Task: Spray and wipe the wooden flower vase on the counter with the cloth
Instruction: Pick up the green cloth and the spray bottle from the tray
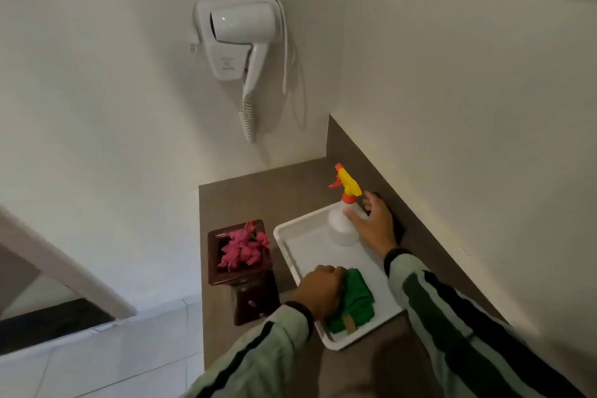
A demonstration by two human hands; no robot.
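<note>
A dark wooden vase (255,294) with pink flowers (244,247) stands on the brown counter (258,197), left of a white tray (300,236). On the tray's far end stands a white spray bottle (342,226) with a yellow and orange trigger head. My right hand (376,226) is beside the bottle, fingers spread around its body and touching it. A folded green cloth (355,300) lies at the tray's near end. My left hand (319,291) rests on the cloth's left edge, fingers curled onto it.
A white hair dryer (240,42) hangs on the wall above the counter, its coiled cord dangling. The counter sits in a corner with walls behind and to the right. A dark object (399,229) lies behind my right hand. Tiled floor lies left of the counter.
</note>
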